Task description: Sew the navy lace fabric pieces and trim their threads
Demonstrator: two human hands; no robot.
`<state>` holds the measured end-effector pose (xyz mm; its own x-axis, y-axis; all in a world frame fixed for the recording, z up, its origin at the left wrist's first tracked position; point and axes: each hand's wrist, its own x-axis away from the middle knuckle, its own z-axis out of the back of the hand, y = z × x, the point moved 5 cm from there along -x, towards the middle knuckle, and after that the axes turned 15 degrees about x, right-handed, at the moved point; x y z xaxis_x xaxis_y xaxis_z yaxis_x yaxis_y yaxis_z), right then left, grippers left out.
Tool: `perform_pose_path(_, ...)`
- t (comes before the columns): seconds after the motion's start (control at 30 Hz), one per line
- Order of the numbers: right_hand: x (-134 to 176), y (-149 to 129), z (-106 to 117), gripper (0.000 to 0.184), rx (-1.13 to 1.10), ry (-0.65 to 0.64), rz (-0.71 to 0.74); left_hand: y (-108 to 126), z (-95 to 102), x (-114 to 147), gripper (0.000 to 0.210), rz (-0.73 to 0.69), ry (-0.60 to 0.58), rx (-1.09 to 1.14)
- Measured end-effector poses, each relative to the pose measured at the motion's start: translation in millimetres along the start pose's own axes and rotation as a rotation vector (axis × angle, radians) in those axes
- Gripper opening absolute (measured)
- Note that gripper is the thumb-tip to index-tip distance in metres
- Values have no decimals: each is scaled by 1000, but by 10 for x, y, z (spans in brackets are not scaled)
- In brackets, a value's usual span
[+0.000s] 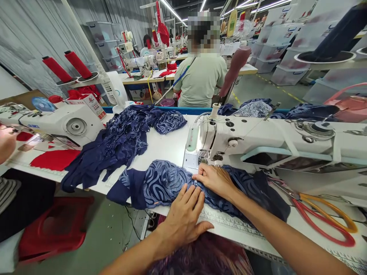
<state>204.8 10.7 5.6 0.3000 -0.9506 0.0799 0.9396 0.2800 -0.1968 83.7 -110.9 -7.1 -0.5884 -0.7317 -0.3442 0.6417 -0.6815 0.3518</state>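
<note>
Left hand point(183, 214) flat, fingers spread on blue lace fabric point(163, 183); right hand point(215, 179) pinching it near sewing machine point(258, 141); fabric pile point(120, 141) left; scissors point(323, 214) right.

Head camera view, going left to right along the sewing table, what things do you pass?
Red fabric piece → pile of navy garments → navy patterned fabric under the left hand → right hand by the needle → white sewing machine → scissors with red and orange handles.
</note>
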Motion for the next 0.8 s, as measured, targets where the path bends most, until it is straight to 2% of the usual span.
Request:
perform_pose_path(0.1,21,-21,-1,24,-16,15,12,13,86,-86,70,-3,-7,50)
perform_pose_path(0.17,40,-26,4,24,-27,27,20,-6,168,-172,57,36,-25,73)
perform_pose_path(0.27,99,-29,33,19,-50,64,45,-116,283,-300,26,188,-7,38)
perform_pose_path(0.37,206,-35,83,15,-69,141,87,-261,346,-390,15,353,90,59)
perform_pose_path(0.5,349,-66,79,17,-60,212,204,-379,284,-479,6,465,157,133)
perform_pose_path(0.67,398,-39,-7,18,-22,248,266,-450,152,-552,7,556,112,131)
perform_pose_path(0.8,442,-49,2,23,56,270,340,-470,119,-575,6,601,84,120)
